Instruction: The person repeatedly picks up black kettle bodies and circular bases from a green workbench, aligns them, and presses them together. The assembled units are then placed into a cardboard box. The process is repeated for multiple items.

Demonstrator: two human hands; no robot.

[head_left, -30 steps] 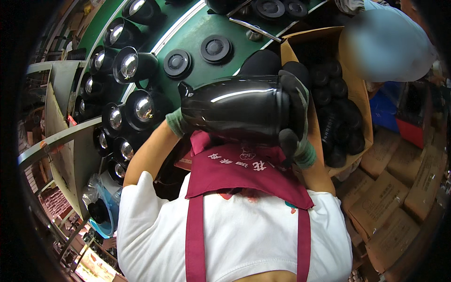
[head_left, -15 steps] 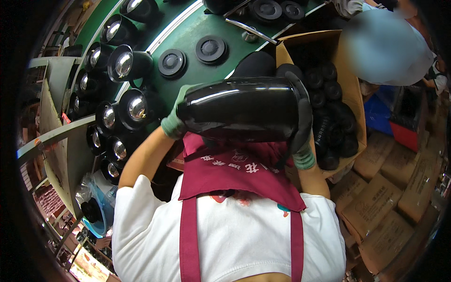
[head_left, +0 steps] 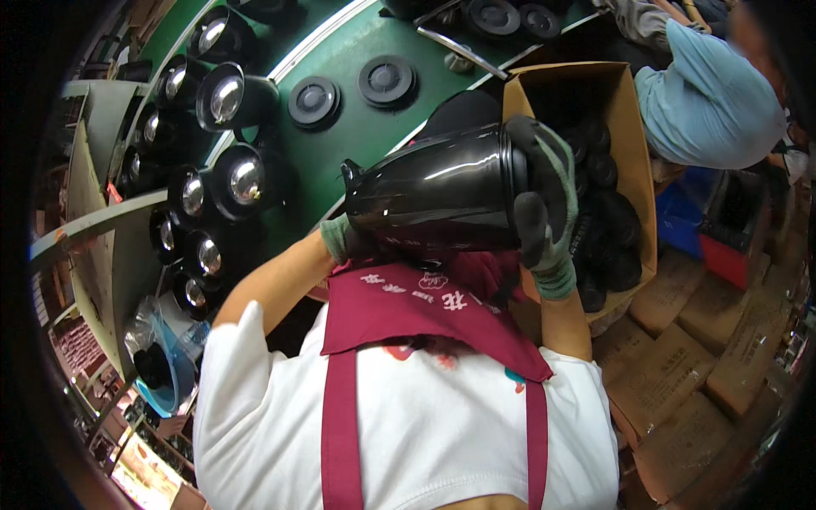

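Two gloved hands hold one shiny black jug body [head_left: 438,191] up in front of the chest, lying on its side. The right hand [head_left: 544,208] has its fingers [head_left: 535,229] clenched over the wide end, nearer the cardboard box [head_left: 633,127] of black parts. The left hand [head_left: 340,240] grasps the narrow end from below. The jug now sits higher and more tilted than a moment ago, so it looks like it is being turned and checked. Below it, the green tabletop [head_left: 340,161] carries round black lids [head_left: 314,102] and more jugs [head_left: 229,93].
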